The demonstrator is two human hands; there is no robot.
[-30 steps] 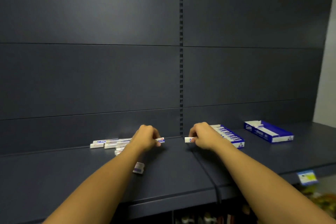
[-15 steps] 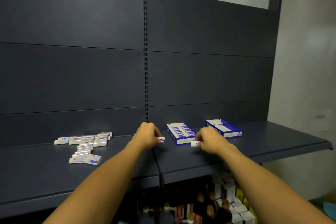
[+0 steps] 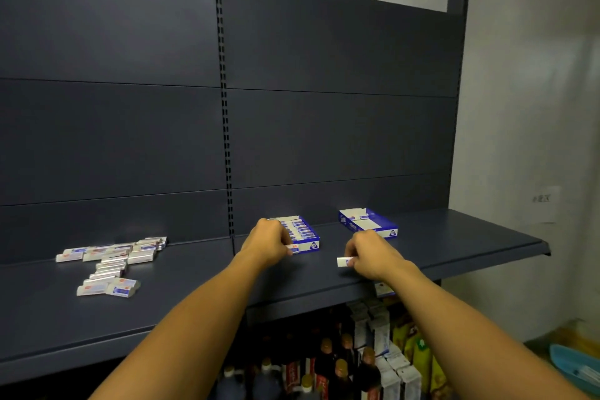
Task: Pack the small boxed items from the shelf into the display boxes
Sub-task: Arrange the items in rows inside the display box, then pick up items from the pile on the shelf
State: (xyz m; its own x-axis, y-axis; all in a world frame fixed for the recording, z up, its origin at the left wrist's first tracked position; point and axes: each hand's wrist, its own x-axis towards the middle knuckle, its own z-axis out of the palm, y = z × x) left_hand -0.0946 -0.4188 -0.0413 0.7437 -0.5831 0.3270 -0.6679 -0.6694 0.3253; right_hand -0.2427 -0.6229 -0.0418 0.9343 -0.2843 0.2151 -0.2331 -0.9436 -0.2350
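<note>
- The left hand is gripping one small boxed item at the near end of the filled display box.
- The right hand is pinching another item above the shelf, near the second display box, apparently almost empty.
- Loose items are lying at the shelf's left.

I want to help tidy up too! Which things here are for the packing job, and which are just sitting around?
For the job:
- loose small white boxes on the dark shelf
- nearly full blue display box
- mostly empty blue display box
- small white box in the left hand, another in the right hand

Just sitting around:
- dark bottles and cartons below the shelf
</note>
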